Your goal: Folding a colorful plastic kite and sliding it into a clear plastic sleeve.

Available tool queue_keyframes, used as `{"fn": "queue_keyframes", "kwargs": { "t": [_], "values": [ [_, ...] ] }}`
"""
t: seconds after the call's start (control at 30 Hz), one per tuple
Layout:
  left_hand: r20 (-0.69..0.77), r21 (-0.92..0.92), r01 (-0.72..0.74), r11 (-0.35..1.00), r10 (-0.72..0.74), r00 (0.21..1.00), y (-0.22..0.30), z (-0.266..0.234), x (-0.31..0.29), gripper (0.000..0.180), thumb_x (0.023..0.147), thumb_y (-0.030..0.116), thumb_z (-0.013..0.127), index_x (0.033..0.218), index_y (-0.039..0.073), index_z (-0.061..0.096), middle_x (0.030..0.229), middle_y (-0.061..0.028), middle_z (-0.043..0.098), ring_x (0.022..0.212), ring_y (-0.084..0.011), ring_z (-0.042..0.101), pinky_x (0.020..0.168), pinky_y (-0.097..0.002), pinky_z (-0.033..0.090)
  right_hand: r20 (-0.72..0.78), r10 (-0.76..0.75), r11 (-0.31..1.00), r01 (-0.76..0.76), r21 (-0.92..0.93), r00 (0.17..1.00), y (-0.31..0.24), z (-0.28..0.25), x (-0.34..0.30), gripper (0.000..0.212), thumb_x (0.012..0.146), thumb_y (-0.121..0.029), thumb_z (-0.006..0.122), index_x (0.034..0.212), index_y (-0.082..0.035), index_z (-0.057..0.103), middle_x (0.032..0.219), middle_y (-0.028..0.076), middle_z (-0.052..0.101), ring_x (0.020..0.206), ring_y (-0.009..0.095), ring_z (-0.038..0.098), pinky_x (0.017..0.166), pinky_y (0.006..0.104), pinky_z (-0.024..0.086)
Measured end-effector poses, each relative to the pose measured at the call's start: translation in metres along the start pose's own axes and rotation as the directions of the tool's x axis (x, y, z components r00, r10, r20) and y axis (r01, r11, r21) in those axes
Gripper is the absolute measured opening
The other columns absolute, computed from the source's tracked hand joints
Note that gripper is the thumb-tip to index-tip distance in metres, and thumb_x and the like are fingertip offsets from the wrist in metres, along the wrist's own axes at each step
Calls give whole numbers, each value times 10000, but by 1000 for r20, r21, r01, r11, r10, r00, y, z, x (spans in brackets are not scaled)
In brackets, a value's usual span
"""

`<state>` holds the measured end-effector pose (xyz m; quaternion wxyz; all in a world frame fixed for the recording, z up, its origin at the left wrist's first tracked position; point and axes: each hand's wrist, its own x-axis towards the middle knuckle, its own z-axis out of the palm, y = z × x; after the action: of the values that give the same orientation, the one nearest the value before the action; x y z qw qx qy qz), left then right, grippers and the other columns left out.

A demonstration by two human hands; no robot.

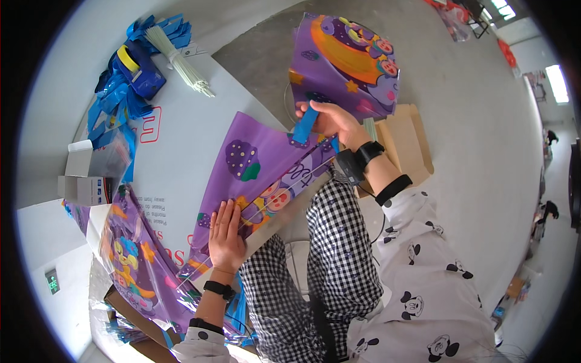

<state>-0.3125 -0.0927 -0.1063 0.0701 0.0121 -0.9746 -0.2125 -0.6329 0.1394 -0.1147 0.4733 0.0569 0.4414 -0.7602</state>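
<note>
A purple printed plastic sheet [220, 154] with cartoon berries lies across the near edge of the board-topped table, over my lap. Along its folded near edge runs a thin pale rod [275, 198]. My left hand [225, 239] rests flat on the sheet's lower left part, fingers stretched out side by side. At the sheet's far right end, my right hand [331, 121] pinches a short blue strip of tape [305, 124] between thumb and fingers. The strip's lower end hangs over the sheet's corner; whether it touches there I cannot tell.
Far left on the table [181, 121] lie a bundle of thin pale rods [180, 62], a blue dispenser with a yellow ring [138, 69] and many blue strips [110, 91]. More purple sheets [136, 260] hang at left; others [345, 66] stand beyond my right hand, by a cardboard box [408, 142].
</note>
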Motion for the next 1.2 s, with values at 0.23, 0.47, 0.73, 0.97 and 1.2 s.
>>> {"fn": "queue_keyframes", "kwargs": {
  "t": [0.23,0.47,0.73,0.97,1.2],
  "values": [
    [-14,-4,-13,1000,13,1000,2,0,0,613,757,-51,431,1363,12,508,1446,-149,473,1382,-295,407,1163,-466,291,70,-214,975,208,82,974,-16,-2,-2,376,906,-178,673,1239,-30,578,1143,74,619,1163,239,586,980,392,490],
    [6,-9,7,1000,-7,1000,0,-6,-3,636,751,-35,441,1381,35,494,1469,-122,449,1398,-278,383,1172,-462,274,21,-458,865,440,240,889,-83,17,5,266,947,-158,610,1164,-7,583,1060,89,610,1125,266,578,1050,410,446],
    [3,-46,1,999,-1,1000,-1,-5,-4,657,750,-44,483,1400,55,470,1486,-100,428,1414,-261,354,1178,-442,275,1,-525,775,478,-414,851,-189,60,-14,258,921,-230,671,1081,-29,642,970,58,653,934,201,650,876,351,524],
    [-13,-48,-10,999,9,1000,1,-6,-1,645,764,-41,486,1401,59,468,1484,-85,430,1411,-251,358,1177,-438,282,-219,-501,584,140,-799,837,-215,52,-23,285,903,-216,690,1065,2,603,1079,129,662,988,227,664,800,329,563],
    [-8,-28,4,1000,-4,1000,-2,-6,-5,648,765,-40,485,1404,63,467,1486,-80,429,1412,-249,357,1178,-435,282,-446,-642,767,542,-345,624,-252,11,-5,396,879,-208,713,1157,14,538,1182,146,560,1074,289,592,929,450,535]
  ]
}}
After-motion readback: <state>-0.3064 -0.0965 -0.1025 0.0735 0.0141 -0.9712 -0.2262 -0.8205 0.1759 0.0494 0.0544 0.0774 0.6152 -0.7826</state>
